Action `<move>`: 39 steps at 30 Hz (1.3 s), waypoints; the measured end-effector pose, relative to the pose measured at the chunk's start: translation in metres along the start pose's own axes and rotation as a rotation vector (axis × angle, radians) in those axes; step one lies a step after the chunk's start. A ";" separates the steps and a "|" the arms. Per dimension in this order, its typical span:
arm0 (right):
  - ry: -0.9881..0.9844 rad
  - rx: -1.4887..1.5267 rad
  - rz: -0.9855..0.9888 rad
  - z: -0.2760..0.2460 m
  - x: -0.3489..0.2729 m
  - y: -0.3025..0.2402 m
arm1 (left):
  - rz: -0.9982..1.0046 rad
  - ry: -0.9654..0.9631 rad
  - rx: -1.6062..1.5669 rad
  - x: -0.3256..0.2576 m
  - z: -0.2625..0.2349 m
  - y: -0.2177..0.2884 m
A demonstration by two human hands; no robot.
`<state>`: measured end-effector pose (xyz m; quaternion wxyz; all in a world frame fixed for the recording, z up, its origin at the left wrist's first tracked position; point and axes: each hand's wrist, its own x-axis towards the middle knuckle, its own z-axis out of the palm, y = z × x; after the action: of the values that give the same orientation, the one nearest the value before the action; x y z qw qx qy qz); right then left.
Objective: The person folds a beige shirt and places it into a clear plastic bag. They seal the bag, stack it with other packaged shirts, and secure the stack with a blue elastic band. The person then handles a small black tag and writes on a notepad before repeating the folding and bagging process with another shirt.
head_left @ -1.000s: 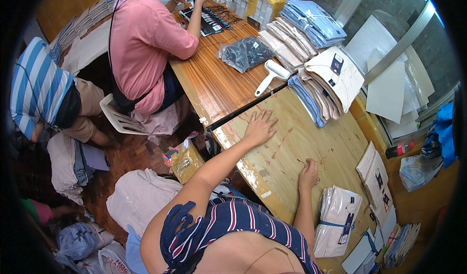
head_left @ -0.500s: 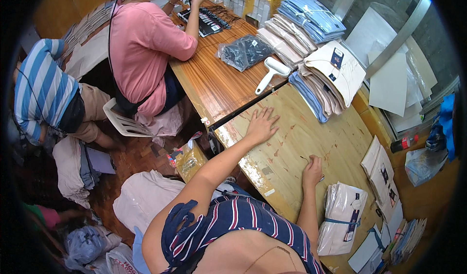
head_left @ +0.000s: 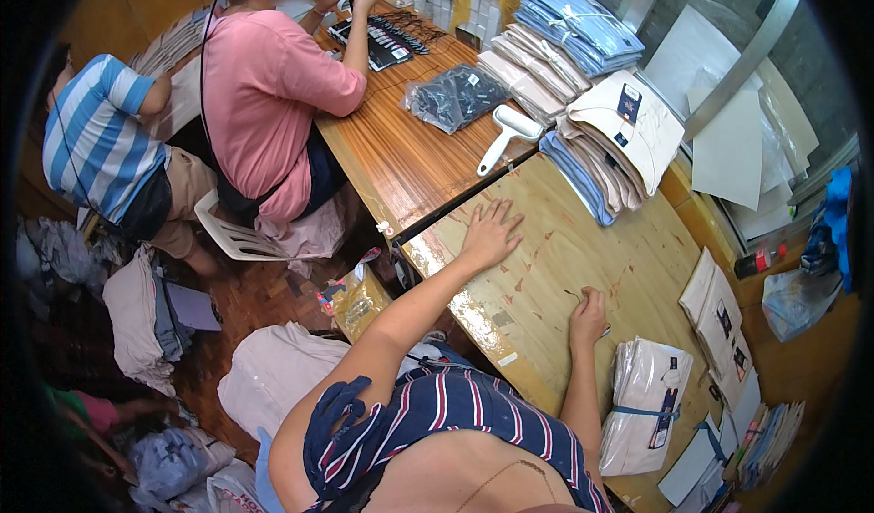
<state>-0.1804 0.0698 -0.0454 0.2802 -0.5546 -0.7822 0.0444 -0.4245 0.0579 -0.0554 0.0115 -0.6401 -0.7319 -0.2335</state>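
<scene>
My left hand (head_left: 492,235) lies flat on the bare wooden tabletop (head_left: 546,240), its fingers spread and nothing under them that I can see. Farther right, my right hand (head_left: 588,317) rests on the same board with its fingers curled round a small thin tool (head_left: 571,293). Only its dark tip and a bit of metal by the palm show; its kind is hidden. Close to my right forearm is a plastic-wrapped bundle of cream folded garments (head_left: 645,406), tied with a blue band. Beyond my left hand lies a white lint roller (head_left: 510,135).
Stacked folded garments (head_left: 619,135) stand at the far edge, with blue shirts (head_left: 583,30) behind. A bag of black pieces (head_left: 455,96) lies on the adjoining table. A co-worker in pink (head_left: 273,103) sits there; another in stripes (head_left: 105,149) sits behind. A bottle (head_left: 757,261) lies at the right.
Both my hands stay in place. The co-worker in stripes has straightened up and shifted, an arm now raised toward the pile in front.
</scene>
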 end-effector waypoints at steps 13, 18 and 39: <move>0.009 -0.001 -0.009 0.001 0.000 0.002 | -0.004 0.001 -0.006 0.000 -0.001 0.002; 0.007 0.004 0.016 -0.001 -0.001 -0.001 | -0.005 -0.002 -0.011 0.000 0.001 0.001; -0.199 0.913 0.220 -0.015 0.042 -0.083 | -0.149 -0.336 -0.562 0.032 -0.089 -0.089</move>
<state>-0.2528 0.0719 0.0155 0.4128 -0.4472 -0.6426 0.4655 -0.5395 0.0494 0.0048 -0.3036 -0.5924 -0.6753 -0.3176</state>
